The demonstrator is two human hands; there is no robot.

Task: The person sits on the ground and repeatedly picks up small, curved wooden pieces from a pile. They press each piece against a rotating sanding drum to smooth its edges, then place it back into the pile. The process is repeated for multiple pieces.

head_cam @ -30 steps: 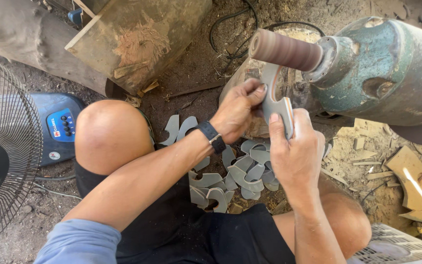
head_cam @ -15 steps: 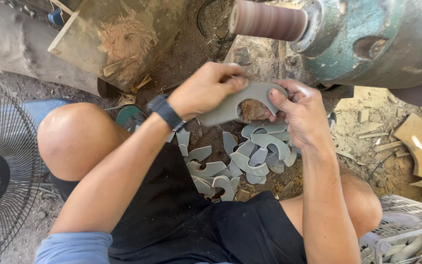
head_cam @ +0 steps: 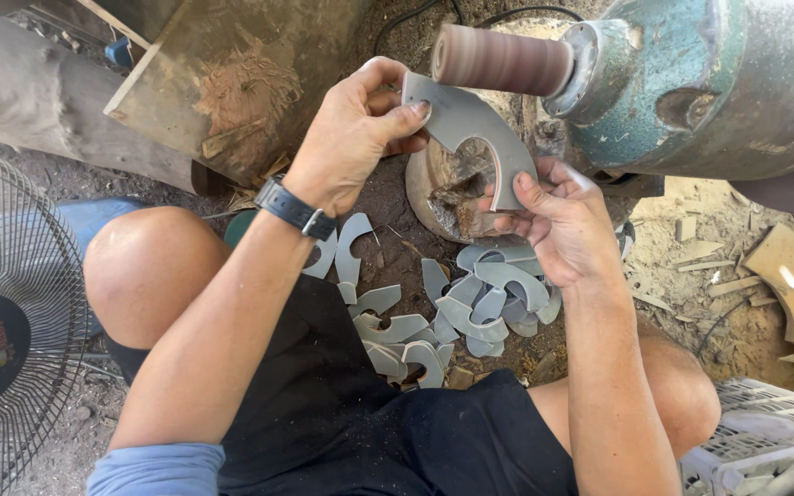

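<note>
We are looking down at our own two bare hands, holding a flat grey curved cut-out piece with a round notch [head_cam: 472, 138] just below a brown cylindrical sanding drum [head_cam: 503, 60]. The drum is sticking out from a worn teal-green metal motor housing [head_cam: 700, 83]. Our left hand [head_cam: 356, 129], wearing a black wristwatch [head_cam: 294, 208], is pinching the piece's upper end between thumb and fingers. Our right hand [head_cam: 553, 220] is gripping its lower end with thumb on top. The piece is sitting close under the drum; we cannot tell whether it is touching.

Below, a heap of matching grey curved pieces [head_cam: 470, 308] is lying on the dirt ground [head_cam: 388, 197] between our knees, beside a rough wooden stump [head_cam: 452, 188]. A wire-guarded fan [head_cam: 2, 321] is standing at the left edge.

To sand well, we judge both grips should be staying firm, fingertips clear of the drum, pressing the edge lightly and evenly.
</note>
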